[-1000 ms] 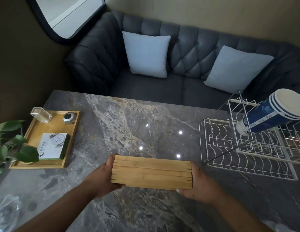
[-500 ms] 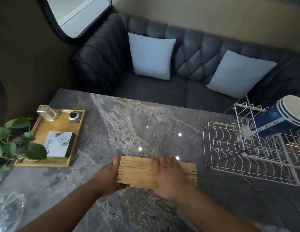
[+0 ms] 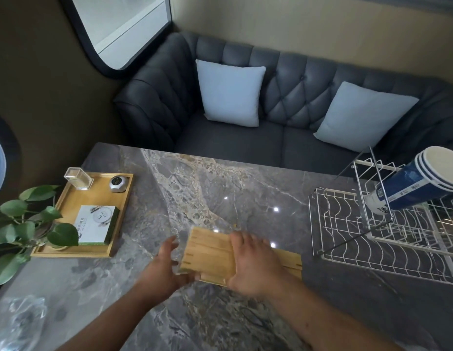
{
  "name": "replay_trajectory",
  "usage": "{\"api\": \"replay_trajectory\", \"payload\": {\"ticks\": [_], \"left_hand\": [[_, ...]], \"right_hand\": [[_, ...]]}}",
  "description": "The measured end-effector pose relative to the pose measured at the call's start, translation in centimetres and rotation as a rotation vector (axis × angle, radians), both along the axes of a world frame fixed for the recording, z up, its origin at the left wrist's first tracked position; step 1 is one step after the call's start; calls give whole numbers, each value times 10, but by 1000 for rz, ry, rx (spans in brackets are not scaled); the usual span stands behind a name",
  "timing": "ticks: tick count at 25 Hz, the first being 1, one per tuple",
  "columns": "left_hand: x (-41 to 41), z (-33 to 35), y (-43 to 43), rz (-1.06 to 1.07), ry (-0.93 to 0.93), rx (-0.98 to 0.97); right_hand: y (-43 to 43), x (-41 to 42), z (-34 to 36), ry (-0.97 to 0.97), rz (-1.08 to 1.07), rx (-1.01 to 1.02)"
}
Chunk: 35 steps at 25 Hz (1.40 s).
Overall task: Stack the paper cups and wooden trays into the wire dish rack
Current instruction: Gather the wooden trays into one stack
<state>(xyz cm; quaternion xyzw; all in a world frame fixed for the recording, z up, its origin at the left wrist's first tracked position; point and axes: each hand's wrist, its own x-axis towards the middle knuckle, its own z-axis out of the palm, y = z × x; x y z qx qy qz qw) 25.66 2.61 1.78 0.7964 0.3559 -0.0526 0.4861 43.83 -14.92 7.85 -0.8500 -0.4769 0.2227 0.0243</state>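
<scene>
A stack of wooden trays (image 3: 210,257) lies near the front middle of the marble table (image 3: 220,193). My right hand (image 3: 253,264) lies across the top of the stack, fingers curled over its far edge, gripping the upper trays; a lower tray (image 3: 291,259) sticks out to the right. My left hand (image 3: 164,267) is at the stack's left end, thumb spread away from the wood, fingertips by the near left corner. The hands and trays are blurred. The white wire dish rack (image 3: 347,239) stands at the right, with nested blue paper cups (image 3: 417,183) lying tilted in it.
A bamboo serving tray (image 3: 68,206) with a card box, a clear holder and a small metal object sits at the left. A leafy plant (image 3: 23,224) overhangs its corner. Crumpled plastic (image 3: 20,323) lies front left. A grey sofa (image 3: 271,138) stands behind the table.
My right hand moved from the stack's right end onto its top and shifted the upper trays left. My left thumb has come off the left end. The camera tilted down.
</scene>
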Motion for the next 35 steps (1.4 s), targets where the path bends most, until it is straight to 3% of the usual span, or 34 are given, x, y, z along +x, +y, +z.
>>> {"api": "replay_trajectory", "payload": {"ticks": [2,5,9,12,15,20,25,30,35], "left_hand": [[1,14,1,144,-81,-268],[15,48,-1,78,-212,-606],[43,87,-11,-15,-309,-725],[56,98,-14,-58,-364,-659],[60,97,-23,-129,-367,-522],[60,83,-41,-146,-308,-110],[63,72,-50,-170,-260,60],[62,67,-55,-194,-295,92],[58,63,-51,-215,-276,90]], "right_hand": [[-7,12,13,148,-141,112],[-20,25,30,476,-352,275],[-32,33,35,801,-475,400],[-43,41,34,827,-445,408],[-56,48,28,732,-362,373],[-74,54,8,655,-349,412],[-84,47,-7,512,-385,386],[-86,39,-20,456,-386,380],[-83,34,-10,521,-376,432]]}}
